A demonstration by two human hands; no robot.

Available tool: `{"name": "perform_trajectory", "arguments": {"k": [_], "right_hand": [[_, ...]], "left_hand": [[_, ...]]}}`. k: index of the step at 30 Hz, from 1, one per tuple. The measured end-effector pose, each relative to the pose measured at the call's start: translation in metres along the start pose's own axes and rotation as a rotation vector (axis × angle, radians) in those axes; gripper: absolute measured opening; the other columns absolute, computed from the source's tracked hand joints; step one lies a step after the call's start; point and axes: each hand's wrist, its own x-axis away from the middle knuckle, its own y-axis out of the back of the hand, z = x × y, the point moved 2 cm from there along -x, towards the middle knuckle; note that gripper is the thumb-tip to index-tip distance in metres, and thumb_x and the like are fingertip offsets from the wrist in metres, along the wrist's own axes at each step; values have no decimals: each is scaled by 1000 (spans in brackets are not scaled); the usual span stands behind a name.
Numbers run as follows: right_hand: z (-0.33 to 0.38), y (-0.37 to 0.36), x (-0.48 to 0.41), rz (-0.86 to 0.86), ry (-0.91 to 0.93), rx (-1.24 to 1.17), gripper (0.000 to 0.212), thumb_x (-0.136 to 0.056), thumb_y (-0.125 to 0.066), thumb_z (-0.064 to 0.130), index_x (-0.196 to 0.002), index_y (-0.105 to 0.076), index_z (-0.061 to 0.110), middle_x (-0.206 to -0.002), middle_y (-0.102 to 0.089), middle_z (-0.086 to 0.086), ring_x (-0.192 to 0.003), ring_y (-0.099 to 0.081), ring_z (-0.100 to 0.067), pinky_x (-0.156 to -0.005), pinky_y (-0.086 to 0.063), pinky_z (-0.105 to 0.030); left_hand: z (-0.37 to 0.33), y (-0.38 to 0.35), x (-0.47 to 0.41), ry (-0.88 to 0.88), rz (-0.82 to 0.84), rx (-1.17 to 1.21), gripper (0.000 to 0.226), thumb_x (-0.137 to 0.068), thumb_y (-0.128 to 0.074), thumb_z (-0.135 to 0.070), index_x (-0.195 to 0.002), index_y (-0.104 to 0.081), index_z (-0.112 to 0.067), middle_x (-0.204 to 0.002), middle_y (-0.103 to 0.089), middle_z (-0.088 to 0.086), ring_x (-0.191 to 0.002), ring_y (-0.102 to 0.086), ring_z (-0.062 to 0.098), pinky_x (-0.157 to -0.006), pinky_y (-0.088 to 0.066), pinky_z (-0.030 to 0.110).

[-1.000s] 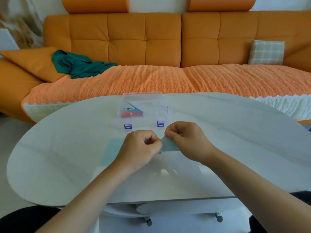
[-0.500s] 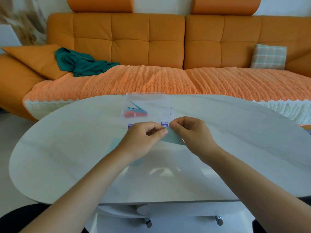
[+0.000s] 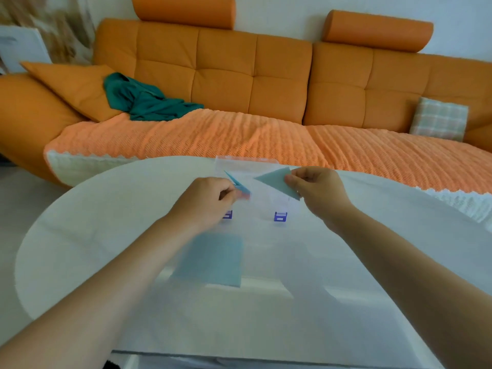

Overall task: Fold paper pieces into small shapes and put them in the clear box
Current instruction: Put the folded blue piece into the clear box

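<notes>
Right hand [image 3: 316,190] poised over clear box [image 3: 266,203], fingers pinching folded blue triangle [image 3: 277,182]; left hand [image 3: 207,201] curled alongside, grasp indiscernible. Blue sheet [image 3: 213,259] on desk [image 3: 372,262].

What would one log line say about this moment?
right hand: pinches folded blue triangle above clear box | left hand: curled by clear box, grip unclear | blue sheet: flat on table

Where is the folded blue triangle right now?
Head view, right of centre: the right hand pinches the folded blue triangle over the clear box, beyond the flat blue sheet.
</notes>
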Motion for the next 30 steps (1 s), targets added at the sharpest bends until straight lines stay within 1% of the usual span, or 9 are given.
{"name": "perform_trajectory", "arguments": {"k": [3, 5, 7, 11, 14, 20, 25, 28, 30], "right_hand": [[6, -20, -34, -16, 0, -22, 12, -89, -71, 20, -98, -75, 13, -84, -69, -1, -72, -59, -13, -62, -48, -26], [9, -36, -55, -18, 5, 10, 15, -90, -70, 19, -102, -75, 12, -86, -68, 0, -75, -59, -14, -61, -48, -23], [11, -50, -71, -2, -10, 51, 14, -91, -68, 16, -105, -73, 14, -88, -66, 1, -78, -59, -15, -61, -48, -23], [6, -74, -92, 67, -39, 218, 20, -92, -65, 13, -111, -72, 14, -94, -65, -4, -76, -58, -16, -63, -49, -25], [4, -85, -98, 159, -57, 350, 22, -92, -65, 14, -113, -71, 14, -98, -63, -6, -72, -56, -13, -57, -46, -19], [-2, -98, -100, 254, -97, 456, 21, -89, -68, 12, -110, -73, 11, -100, -65, -7, -75, -57, -14, -72, -49, -25], [-6, -104, -101, 291, -117, 506, 21, -87, -72, 13, -108, -74, 10, -105, -69, -8, -80, -58, -16, -76, -50, -26], [-3, -105, -100, 327, -109, 527, 21, -88, -72, 14, -108, -74, 10, -103, -68, -5, -88, -59, -18, -84, -52, -28], [-2, -104, -100, 345, -102, 534, 21, -88, -73, 15, -108, -75, 11, -103, -69, -3, -88, -60, -18, -84, -52, -27]], "left_hand": [[18, 5, -23, -130, -52, -136, 17, -94, -57, -20, -103, -70, -15, -111, -66, 0, -113, -53, 19, -98, -41, 27], [27, 2, -35, -184, -2, -181, 34, -97, -56, -24, -128, -62, -13, -140, -53, 0, -135, -37, 16, -111, -27, 26], [34, -4, -42, -213, 63, -208, 46, -99, -52, -31, -141, -51, -13, -154, -40, -1, -145, -27, 14, -118, -17, 26], [49, -15, -48, -153, 153, -263, 65, -88, -35, -56, -136, -56, -17, -141, -55, 1, -134, -43, 19, -112, -29, 31], [56, -17, -48, -136, 144, -293, 65, -87, -25, -59, -115, -67, -18, -116, -68, -2, -113, -55, 22, -98, -41, 37], [57, -19, -46, -141, 103, -297, 69, -85, -18, -58, -99, -70, -15, -97, -67, 2, -98, -56, 22, -90, -43, 36], [56, -25, -44, -135, 31, -199, 36, -98, -48, -39, -112, -63, -10, -110, -56, 3, -103, -54, 21, -89, -46, 37], [53, -25, -43, -164, 19, -221, 36, -98, -50, -42, -120, -57, -14, -120, -51, -1, -98, -56, 19, -84, -45, 33], [52, -26, -44, -193, 50, -278, 41, -98, -45, -47, -121, -61, -17, -122, -55, -4, -103, -57, 18, -90, -45, 36]]}}
